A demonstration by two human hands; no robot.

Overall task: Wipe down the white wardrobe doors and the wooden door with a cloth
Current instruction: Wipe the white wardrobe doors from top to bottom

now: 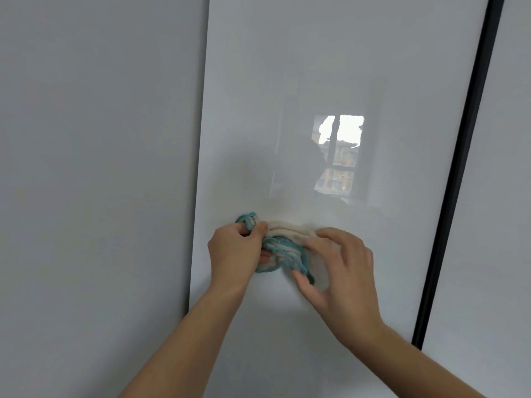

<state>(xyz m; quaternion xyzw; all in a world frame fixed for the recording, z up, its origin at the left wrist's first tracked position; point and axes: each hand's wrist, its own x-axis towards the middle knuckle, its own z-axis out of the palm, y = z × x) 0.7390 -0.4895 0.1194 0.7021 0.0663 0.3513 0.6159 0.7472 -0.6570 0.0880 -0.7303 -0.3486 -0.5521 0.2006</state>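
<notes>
A bunched cream cloth with a teal edge is pressed against the glossy white wardrobe door in the middle of the view. My left hand pinches the cloth's left end between thumb and fingers. My right hand lies on the cloth's right side with fingers spread and thumb under the lower edge. Both forearms reach up from the bottom of the frame. No wooden door is in view.
A second white panel fills the left, meeting the middle door at a vertical seam. A black vertical strip borders the door on the right, with another white panel beyond. A window reflection shines on the door.
</notes>
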